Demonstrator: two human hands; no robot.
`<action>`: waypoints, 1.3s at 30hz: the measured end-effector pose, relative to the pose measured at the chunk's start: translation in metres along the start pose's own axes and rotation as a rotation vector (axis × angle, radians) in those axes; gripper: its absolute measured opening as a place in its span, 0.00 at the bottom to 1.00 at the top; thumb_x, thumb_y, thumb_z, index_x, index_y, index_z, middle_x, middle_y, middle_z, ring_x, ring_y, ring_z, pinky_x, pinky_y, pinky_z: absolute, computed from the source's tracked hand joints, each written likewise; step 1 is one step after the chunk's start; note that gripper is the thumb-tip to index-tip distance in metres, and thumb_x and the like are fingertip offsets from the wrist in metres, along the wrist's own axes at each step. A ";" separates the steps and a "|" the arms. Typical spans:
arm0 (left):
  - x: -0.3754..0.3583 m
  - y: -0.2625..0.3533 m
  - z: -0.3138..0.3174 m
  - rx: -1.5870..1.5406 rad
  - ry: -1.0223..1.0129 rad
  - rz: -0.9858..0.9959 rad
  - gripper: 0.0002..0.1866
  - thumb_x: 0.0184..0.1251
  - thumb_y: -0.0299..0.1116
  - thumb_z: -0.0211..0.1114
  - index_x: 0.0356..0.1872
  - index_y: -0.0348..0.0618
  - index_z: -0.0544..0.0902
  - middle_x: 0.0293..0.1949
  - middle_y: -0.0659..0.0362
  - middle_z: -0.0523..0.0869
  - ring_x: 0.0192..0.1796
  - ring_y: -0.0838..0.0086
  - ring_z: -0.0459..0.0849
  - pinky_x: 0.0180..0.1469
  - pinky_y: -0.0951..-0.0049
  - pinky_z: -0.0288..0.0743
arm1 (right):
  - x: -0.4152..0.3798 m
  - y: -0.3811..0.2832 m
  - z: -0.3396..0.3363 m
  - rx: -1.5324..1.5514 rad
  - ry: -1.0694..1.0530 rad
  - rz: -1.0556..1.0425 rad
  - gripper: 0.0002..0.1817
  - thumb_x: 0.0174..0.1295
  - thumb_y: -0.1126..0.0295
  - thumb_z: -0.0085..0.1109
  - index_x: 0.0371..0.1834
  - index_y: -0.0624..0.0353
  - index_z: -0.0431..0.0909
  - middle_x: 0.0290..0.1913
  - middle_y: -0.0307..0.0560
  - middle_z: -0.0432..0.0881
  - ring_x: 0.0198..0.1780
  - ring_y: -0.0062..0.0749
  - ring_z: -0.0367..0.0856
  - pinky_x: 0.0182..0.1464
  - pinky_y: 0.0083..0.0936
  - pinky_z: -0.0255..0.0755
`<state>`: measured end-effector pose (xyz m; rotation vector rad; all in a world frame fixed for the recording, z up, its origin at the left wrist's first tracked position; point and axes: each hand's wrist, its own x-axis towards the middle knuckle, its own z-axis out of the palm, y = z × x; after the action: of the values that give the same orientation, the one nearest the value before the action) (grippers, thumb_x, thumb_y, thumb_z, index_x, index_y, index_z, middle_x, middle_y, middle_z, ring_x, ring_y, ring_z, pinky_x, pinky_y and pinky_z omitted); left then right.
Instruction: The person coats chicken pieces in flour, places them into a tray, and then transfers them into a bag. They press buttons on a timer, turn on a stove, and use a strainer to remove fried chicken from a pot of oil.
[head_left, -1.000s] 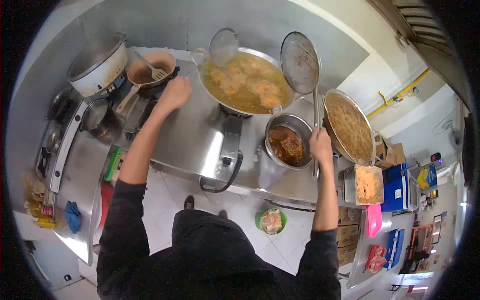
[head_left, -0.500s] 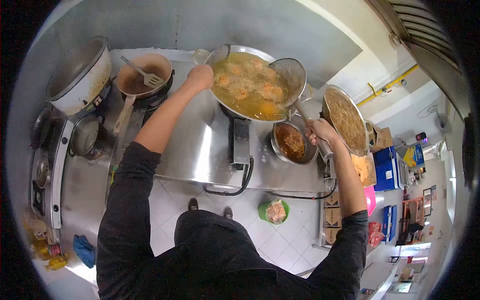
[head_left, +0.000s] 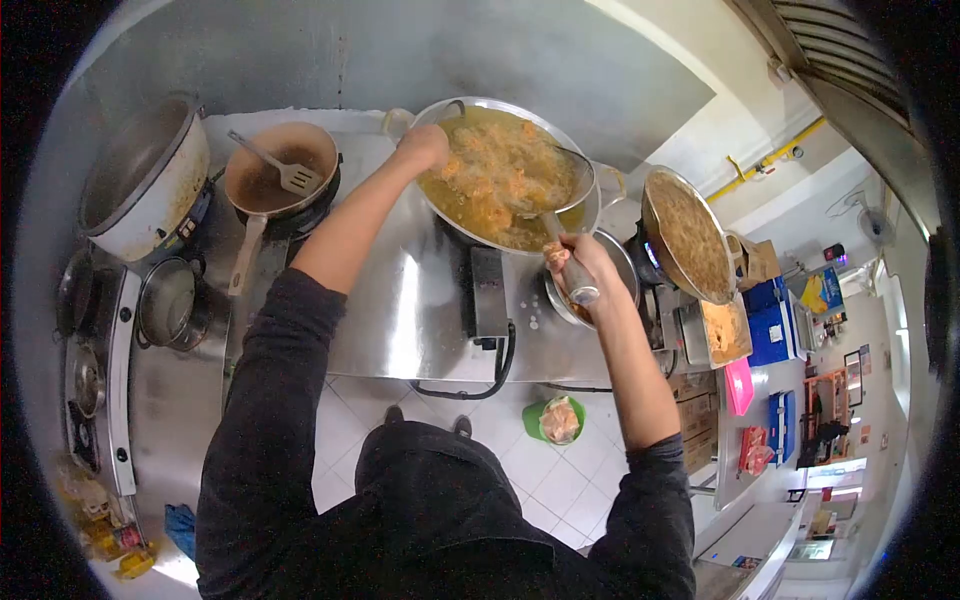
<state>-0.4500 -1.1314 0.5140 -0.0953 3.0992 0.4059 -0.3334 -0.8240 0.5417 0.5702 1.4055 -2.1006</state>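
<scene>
A wide pan of bubbling oil (head_left: 450,205) holds several golden fried pieces (head_left: 500,180). My right hand (head_left: 585,265) is closed round the thick handle of a round skimmer (head_left: 585,195), whose head dips into the oil at the pan's right side. Over the pan's left rim, my left hand (head_left: 425,148) is closed on a metal utensil with a curved rim (head_left: 452,106); most of it is hidden by the hand and the oil. Beneath my right hand and forearm sits a metal bowl (head_left: 622,265), its contents mostly covered.
To the left are a pan with a slotted spatula (head_left: 298,178), a large white pot (head_left: 150,190) and a small pot (head_left: 170,300). A second oil pan (head_left: 690,230) stands right, near a tray of orange-coated food (head_left: 722,330). A green bin (head_left: 537,420) is on the floor.
My right hand has moved left with the skimmer, whose head has swept down and inward through the oil. My left hand has shifted slightly right over the pan. The fried pieces have bunched differently.
</scene>
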 end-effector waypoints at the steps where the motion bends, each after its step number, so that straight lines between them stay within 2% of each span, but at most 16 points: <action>1: -0.004 0.004 -0.001 0.006 0.020 0.012 0.15 0.49 0.30 0.67 0.40 0.35 0.87 0.45 0.45 0.86 0.50 0.55 0.85 0.52 0.60 0.79 | 0.004 0.002 0.000 -0.006 0.010 -0.007 0.07 0.71 0.71 0.40 0.38 0.63 0.60 0.21 0.40 0.68 0.15 0.24 0.66 0.16 0.21 0.67; 6: -0.005 0.007 0.005 -0.020 0.045 0.032 0.15 0.49 0.32 0.68 0.38 0.36 0.87 0.43 0.44 0.86 0.48 0.55 0.86 0.50 0.59 0.80 | -0.002 -0.007 -0.026 -0.027 -0.080 0.002 0.08 0.71 0.71 0.42 0.39 0.65 0.60 0.21 0.39 0.68 0.14 0.18 0.64 0.12 0.15 0.62; 7: -0.010 0.008 0.004 -0.023 0.043 0.035 0.14 0.49 0.32 0.68 0.37 0.36 0.87 0.42 0.43 0.86 0.48 0.55 0.86 0.49 0.59 0.80 | -0.008 -0.009 -0.026 -0.022 0.020 0.000 0.10 0.72 0.69 0.42 0.36 0.65 0.65 0.20 0.35 0.67 0.11 0.13 0.60 0.09 0.10 0.58; 10: -0.015 0.002 0.002 -0.086 0.067 0.014 0.13 0.49 0.32 0.68 0.36 0.36 0.87 0.42 0.44 0.86 0.47 0.54 0.86 0.48 0.58 0.80 | 0.006 -0.024 -0.060 -0.252 -0.016 0.027 0.10 0.72 0.68 0.42 0.37 0.64 0.66 0.20 0.34 0.67 0.12 0.12 0.59 0.09 0.10 0.57; 12: -0.019 -0.001 0.002 -0.096 0.085 -0.002 0.12 0.49 0.31 0.68 0.35 0.36 0.86 0.41 0.44 0.87 0.46 0.54 0.86 0.47 0.58 0.80 | 0.011 -0.039 -0.076 -0.510 -0.015 -0.066 0.10 0.72 0.66 0.44 0.35 0.61 0.66 0.21 0.33 0.67 0.12 0.11 0.57 0.10 0.11 0.54; 14: -0.027 -0.004 -0.005 -0.059 0.102 -0.022 0.11 0.50 0.30 0.67 0.35 0.35 0.86 0.40 0.44 0.87 0.46 0.54 0.86 0.47 0.58 0.81 | 0.003 -0.064 -0.090 -0.561 -0.066 -0.014 0.11 0.72 0.65 0.45 0.38 0.62 0.68 0.21 0.33 0.67 0.12 0.11 0.58 0.11 0.12 0.53; 15: -0.033 -0.004 -0.007 -0.042 0.092 -0.030 0.11 0.50 0.29 0.67 0.35 0.35 0.86 0.40 0.44 0.87 0.45 0.54 0.86 0.47 0.58 0.81 | 0.000 -0.073 -0.097 -0.620 -0.010 -0.042 0.12 0.73 0.65 0.45 0.43 0.64 0.69 0.21 0.35 0.68 0.12 0.13 0.59 0.11 0.13 0.53; 19: -0.051 0.001 -0.020 0.019 0.084 -0.045 0.10 0.51 0.28 0.64 0.35 0.36 0.86 0.38 0.44 0.87 0.44 0.54 0.87 0.47 0.58 0.81 | -0.010 -0.103 -0.112 -0.899 0.014 -0.053 0.12 0.73 0.65 0.44 0.44 0.64 0.70 0.22 0.37 0.68 0.12 0.14 0.60 0.12 0.15 0.56; 22: -0.076 0.015 -0.044 0.014 0.006 -0.058 0.11 0.52 0.27 0.61 0.35 0.34 0.86 0.35 0.44 0.87 0.41 0.57 0.87 0.42 0.59 0.82 | -0.016 -0.111 -0.114 -0.886 -0.031 0.031 0.12 0.73 0.64 0.44 0.44 0.64 0.70 0.22 0.37 0.69 0.12 0.14 0.60 0.12 0.15 0.56; 23: -0.083 0.020 -0.051 0.003 -0.035 -0.063 0.11 0.53 0.26 0.60 0.35 0.32 0.85 0.34 0.44 0.87 0.40 0.58 0.88 0.40 0.60 0.82 | -0.019 -0.113 -0.113 -0.854 -0.085 0.063 0.11 0.72 0.66 0.46 0.38 0.65 0.71 0.22 0.41 0.72 0.15 0.18 0.64 0.14 0.20 0.60; 26: -0.064 0.006 -0.042 -0.020 -0.362 -0.074 0.09 0.54 0.25 0.55 0.30 0.29 0.83 0.26 0.45 0.85 0.30 0.61 0.87 0.29 0.60 0.81 | -0.020 -0.101 -0.114 -0.720 -0.105 0.108 0.12 0.72 0.66 0.46 0.38 0.65 0.71 0.22 0.40 0.72 0.15 0.17 0.64 0.15 0.19 0.61; 27: -0.069 0.004 -0.042 -0.168 -0.362 -0.102 0.08 0.54 0.24 0.55 0.28 0.30 0.81 0.24 0.46 0.83 0.27 0.62 0.85 0.26 0.61 0.79 | -0.024 -0.096 -0.109 -0.656 -0.206 0.158 0.11 0.72 0.66 0.44 0.37 0.64 0.69 0.22 0.36 0.70 0.16 0.15 0.63 0.17 0.15 0.62; 29: -0.081 0.007 -0.044 -0.463 -0.354 -0.152 0.07 0.54 0.22 0.53 0.24 0.31 0.79 0.19 0.49 0.80 0.20 0.65 0.81 0.20 0.63 0.75 | -0.039 -0.084 -0.090 -0.477 -0.205 0.242 0.09 0.72 0.67 0.42 0.36 0.61 0.67 0.23 0.34 0.68 0.17 0.14 0.62 0.17 0.14 0.61; 32: -0.097 0.018 -0.048 -0.687 -0.318 -0.222 0.07 0.53 0.21 0.51 0.21 0.33 0.76 0.16 0.52 0.77 0.16 0.66 0.76 0.18 0.65 0.72 | -0.043 -0.063 -0.077 -0.274 -0.293 0.354 0.08 0.73 0.68 0.39 0.35 0.58 0.62 0.24 0.33 0.65 0.18 0.13 0.62 0.18 0.13 0.64; 35: -0.098 0.018 -0.040 -0.740 -0.280 -0.192 0.08 0.54 0.22 0.48 0.22 0.31 0.76 0.15 0.52 0.76 0.15 0.67 0.75 0.17 0.66 0.70 | -0.037 -0.036 -0.071 -0.194 -0.278 0.300 0.09 0.73 0.68 0.40 0.35 0.60 0.63 0.24 0.36 0.67 0.18 0.16 0.65 0.18 0.14 0.68; 39: -0.116 0.036 -0.040 -0.779 -0.183 -0.217 0.13 0.54 0.27 0.47 0.15 0.35 0.75 0.12 0.52 0.75 0.14 0.68 0.75 0.17 0.67 0.68 | -0.044 -0.004 -0.043 0.061 -0.341 0.265 0.09 0.73 0.68 0.40 0.37 0.63 0.63 0.26 0.41 0.69 0.20 0.22 0.68 0.22 0.20 0.72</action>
<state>-0.3367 -1.1004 0.5649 -0.3657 2.5291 1.4684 -0.3005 -0.7737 0.5553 0.3749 1.0194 -1.9233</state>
